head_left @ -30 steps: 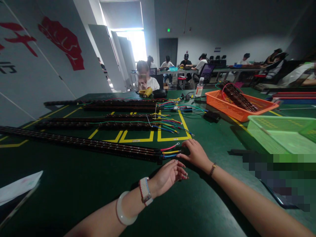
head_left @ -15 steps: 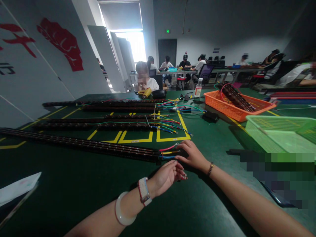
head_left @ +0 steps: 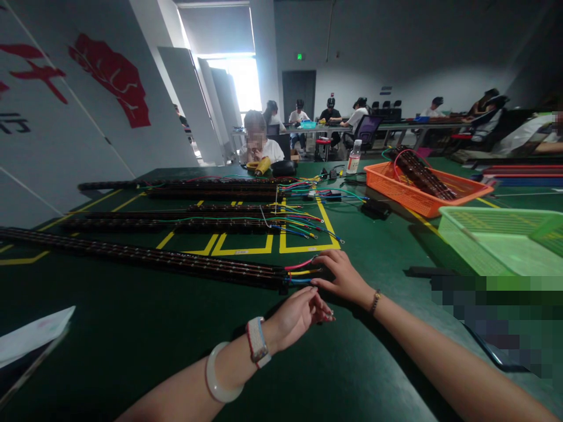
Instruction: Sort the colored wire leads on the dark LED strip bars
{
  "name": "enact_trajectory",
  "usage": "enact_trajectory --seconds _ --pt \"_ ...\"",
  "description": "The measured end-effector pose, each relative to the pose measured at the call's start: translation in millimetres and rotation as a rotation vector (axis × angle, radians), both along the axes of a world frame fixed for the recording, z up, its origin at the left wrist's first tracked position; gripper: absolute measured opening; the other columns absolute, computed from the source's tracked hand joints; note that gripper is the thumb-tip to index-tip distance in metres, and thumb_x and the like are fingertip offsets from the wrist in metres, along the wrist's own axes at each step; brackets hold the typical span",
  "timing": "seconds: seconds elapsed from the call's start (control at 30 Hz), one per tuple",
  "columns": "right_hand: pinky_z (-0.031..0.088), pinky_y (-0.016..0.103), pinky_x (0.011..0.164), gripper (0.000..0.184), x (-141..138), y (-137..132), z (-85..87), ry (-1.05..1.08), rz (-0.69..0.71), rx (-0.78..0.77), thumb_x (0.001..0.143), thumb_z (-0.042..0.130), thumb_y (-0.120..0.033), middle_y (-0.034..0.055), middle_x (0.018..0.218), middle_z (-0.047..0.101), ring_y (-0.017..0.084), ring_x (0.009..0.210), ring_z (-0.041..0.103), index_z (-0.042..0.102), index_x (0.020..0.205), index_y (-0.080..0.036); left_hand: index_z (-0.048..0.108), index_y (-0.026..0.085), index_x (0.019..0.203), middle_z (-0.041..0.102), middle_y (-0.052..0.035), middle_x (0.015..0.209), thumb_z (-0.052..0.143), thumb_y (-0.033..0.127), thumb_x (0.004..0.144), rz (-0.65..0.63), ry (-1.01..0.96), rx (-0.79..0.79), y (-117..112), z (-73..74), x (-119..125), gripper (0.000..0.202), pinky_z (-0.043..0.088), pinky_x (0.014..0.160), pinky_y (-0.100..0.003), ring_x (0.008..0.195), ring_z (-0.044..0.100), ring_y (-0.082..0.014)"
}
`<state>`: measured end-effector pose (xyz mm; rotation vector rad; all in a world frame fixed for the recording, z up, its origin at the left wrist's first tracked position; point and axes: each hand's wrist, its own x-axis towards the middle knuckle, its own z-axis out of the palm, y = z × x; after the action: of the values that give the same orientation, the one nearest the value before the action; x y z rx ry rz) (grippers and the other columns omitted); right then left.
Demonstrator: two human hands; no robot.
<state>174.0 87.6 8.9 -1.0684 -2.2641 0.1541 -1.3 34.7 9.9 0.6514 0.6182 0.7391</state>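
Observation:
A long dark cable bundle (head_left: 176, 261) lies across the green table, with red (head_left: 299, 265), yellow (head_left: 303, 272) and blue (head_left: 301, 281) lug-ended wires coming out of its right end. My right hand (head_left: 341, 275) rests at these wire tips from the right. Its thumb is by the blue tip and its index finger by the red one, spread apart; the yellow tip is partly hidden between them. Just below the wires is my left hand (head_left: 299, 313), palm turned to the right and fingers loosely bent. I see nothing held in it.
More dark bundles (head_left: 220, 224) with coloured wires lie behind, over yellow tape outlines (head_left: 308, 248). An orange basket (head_left: 409, 190) holds another bundle; a green basket (head_left: 505, 234) stands at right. A bottle (head_left: 354, 157) is farther back. A person sits opposite, beside a yellow tool (head_left: 263, 166).
Both hands stay almost in place at the wire ends. My left fingers have shifted very slightly, and the view has moved a little.

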Motion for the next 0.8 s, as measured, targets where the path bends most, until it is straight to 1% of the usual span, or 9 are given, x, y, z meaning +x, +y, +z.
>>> enact_trajectory --seconds 0.33,0.53,0.7,0.8 --pt "0.039 0.044 0.090 0.041 -1.5 1.2 -1.4 -0.048 0.014 0.015 0.080 0.062 -0.044 0.0100 0.110 0.056 0.026 0.103 0.051 0.056 0.115 -0.024 0.050 0.014 0.067 0.060 -0.0059 0.070 0.051 0.029 0.084 -0.011 0.001 0.032 0.9 -4.2 -0.1 0.022 0.043 0.076 -0.032 0.072 0.060 -0.0170" --pt "0.040 0.044 0.089 0.042 -1.7 1.4 -1.2 -0.054 0.005 0.007 0.080 0.061 -0.045 0.0100 0.110 0.055 0.026 0.102 0.051 0.056 0.115 -0.024 0.049 0.014 0.066 0.060 -0.0051 0.070 0.050 0.028 0.085 -0.016 0.007 0.036 1.2 -2.5 0.2 0.023 0.044 0.077 -0.033 0.072 0.060 -0.0165" --pt "0.039 0.043 0.092 0.041 -3.0 0.8 -3.2 -0.064 -0.012 0.028 0.080 0.060 -0.045 0.0095 0.111 0.055 0.025 0.105 0.049 0.056 0.115 -0.024 0.048 0.015 0.066 0.061 -0.0054 0.070 0.050 0.029 0.085 -0.013 0.024 0.040 0.6 -1.6 -0.1 0.024 0.044 0.076 -0.032 0.073 0.060 -0.0165" --pt "0.038 0.044 0.095 0.040 -5.2 -0.3 -4.0 -0.074 -0.029 0.051 0.082 0.059 -0.043 0.0100 0.116 0.053 0.025 0.109 0.047 0.055 0.116 -0.024 0.047 0.015 0.066 0.061 -0.0058 0.070 0.050 0.030 0.085 -0.018 0.022 0.044 -0.1 -2.2 -0.1 0.025 0.043 0.075 -0.031 0.072 0.060 -0.0165"
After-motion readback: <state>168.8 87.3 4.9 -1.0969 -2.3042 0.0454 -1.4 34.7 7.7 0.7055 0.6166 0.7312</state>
